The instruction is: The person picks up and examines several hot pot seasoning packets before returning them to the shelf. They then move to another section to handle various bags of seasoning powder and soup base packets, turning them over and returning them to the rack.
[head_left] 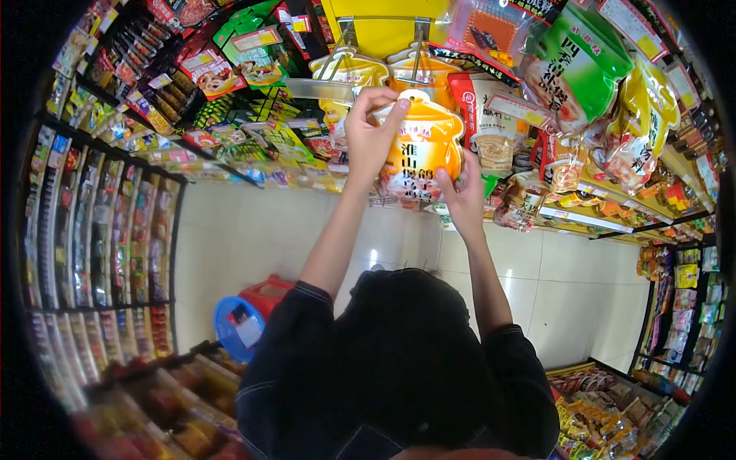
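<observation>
An orange and white soup-ingredient packet (423, 146), shaped like a pot and printed with black characters, is held upright in front of the hanging display. My left hand (374, 130) pinches its upper left edge, close to the hanging hole. At the lower right edge, my right hand (464, 193) grips the same packet between thumb and fingers. Just behind it, another orange packet (433, 73) hangs on a metal hook (418, 50). A yellow packet (349, 70) hangs on the hook to its left.
A green packet (579, 65) and a red and white pouch (491, 126) hang to the right. Stocked shelves (100, 230) line the left side. On the tiled floor stand a blue bucket (222, 326) and a red stool (268, 291). Bins of packets (606, 414) lie at lower right.
</observation>
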Motion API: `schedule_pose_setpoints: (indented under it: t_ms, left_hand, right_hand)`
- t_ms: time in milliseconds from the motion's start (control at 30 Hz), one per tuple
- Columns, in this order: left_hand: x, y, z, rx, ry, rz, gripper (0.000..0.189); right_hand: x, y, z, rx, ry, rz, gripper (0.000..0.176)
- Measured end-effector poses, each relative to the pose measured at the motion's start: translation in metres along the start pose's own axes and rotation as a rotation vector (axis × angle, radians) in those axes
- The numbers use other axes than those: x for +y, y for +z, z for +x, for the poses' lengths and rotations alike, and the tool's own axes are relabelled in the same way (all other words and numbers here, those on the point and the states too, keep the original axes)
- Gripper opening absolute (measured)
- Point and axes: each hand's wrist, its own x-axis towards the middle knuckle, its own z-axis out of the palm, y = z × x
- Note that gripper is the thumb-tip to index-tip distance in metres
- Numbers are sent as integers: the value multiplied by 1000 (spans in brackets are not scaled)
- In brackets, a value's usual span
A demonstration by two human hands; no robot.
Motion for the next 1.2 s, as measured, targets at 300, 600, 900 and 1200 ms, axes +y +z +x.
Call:
schedule_pose_setpoints:
  t_ms: [300, 600, 900, 1200]
  left_hand:
    - [-18, 10, 22, 31, 100, -42, 20]
    - [-31, 10, 27, 3, 87, -1, 18]
    - [-48, 11, 29, 96, 112, 35, 16]
    - [-46, 2, 20, 41, 133, -40, 17]
  right_hand:
    - [11, -14, -13, 122, -121, -237, 53]
    - [23, -45, -61, 169, -33, -293, 35]
    - [24, -60, -83, 158, 33, -308, 23]
    - [30, -67, -95, 124, 64, -313, 21]
